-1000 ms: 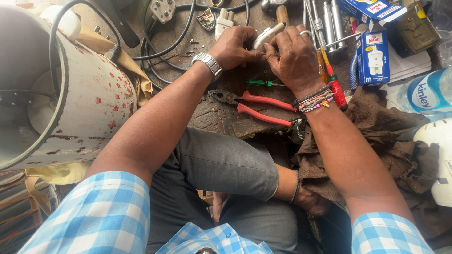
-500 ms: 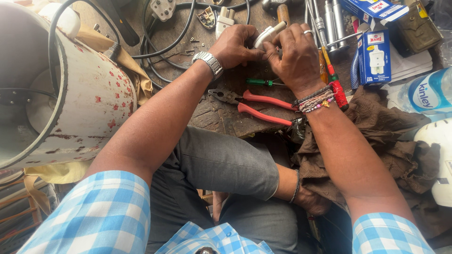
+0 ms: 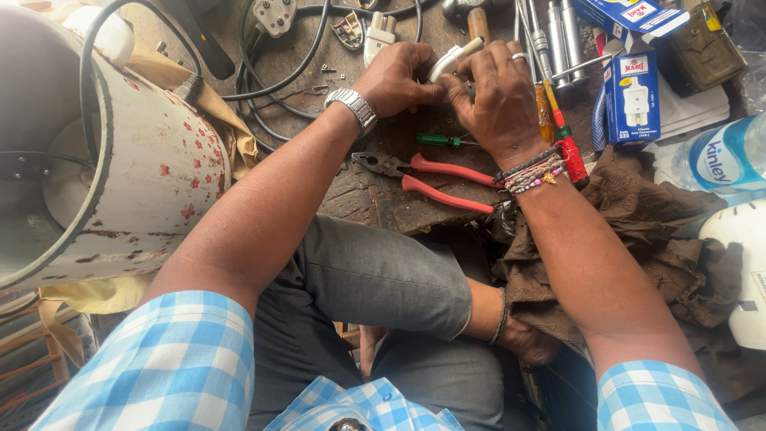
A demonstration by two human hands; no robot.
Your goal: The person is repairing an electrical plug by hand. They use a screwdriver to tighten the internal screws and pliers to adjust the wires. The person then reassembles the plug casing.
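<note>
**White plug pinched between both hands, long axis up-right**

Left hand (image 3: 396, 78) curled shut on the lower-left end of the white plug (image 3: 448, 61). Plug sits above the dark wooden board (image 3: 375, 195), between the hands, tilted up toward the right. Right hand (image 3: 501, 96) closes over its right side, fingers wrapped, equally near. Green screwdriver (image 3: 437, 140) and red-handled pliers (image 3: 431, 175) lie just below the hands, untouched.

worn wooden board (image 3: 375, 199) carrying red-handled pliers (image 3: 435, 175), green screwdriver (image 3: 443, 140).
</note>
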